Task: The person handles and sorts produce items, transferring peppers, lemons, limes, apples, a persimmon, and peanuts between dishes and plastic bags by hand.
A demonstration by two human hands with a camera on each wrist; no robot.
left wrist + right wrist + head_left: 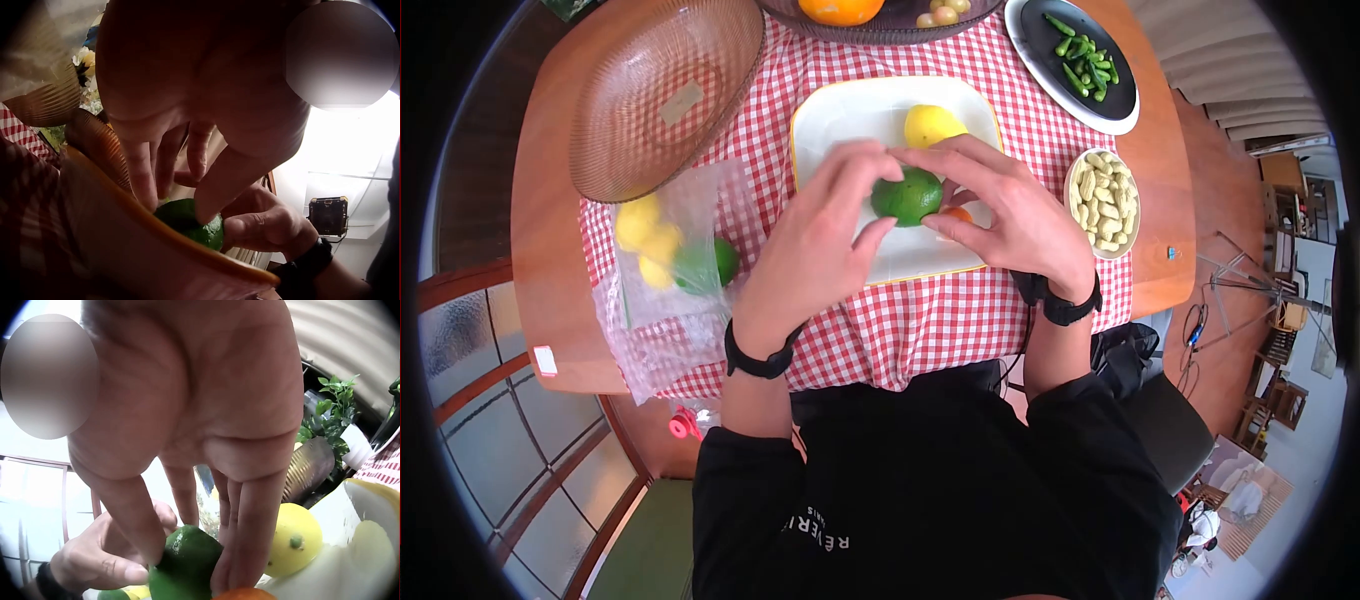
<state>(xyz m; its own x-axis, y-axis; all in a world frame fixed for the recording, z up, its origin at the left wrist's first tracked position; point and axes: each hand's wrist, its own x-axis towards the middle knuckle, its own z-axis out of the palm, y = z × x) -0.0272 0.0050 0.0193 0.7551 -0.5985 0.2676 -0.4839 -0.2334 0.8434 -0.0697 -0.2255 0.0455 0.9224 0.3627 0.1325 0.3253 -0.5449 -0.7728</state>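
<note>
A green lime is held between both hands over a white tray with a yellow rim. My left hand holds its left side, thumb low and fingers above; those fingers look blurred. From the other side my right hand grips it, with the thumb at its lower right and the fingers across the top. The right wrist view shows the lime between right thumb and fingers, the left thumb close by. A yellow lemon lies in the tray behind. Beside the right thumb is an orange fruit, mostly hidden.
A clear plastic bag at the left overlaps lemons and another green fruit. Behind it stands a ribbed brown bowl. Peanuts fill a bowl at the right; green peppers lie on a dark plate farther back.
</note>
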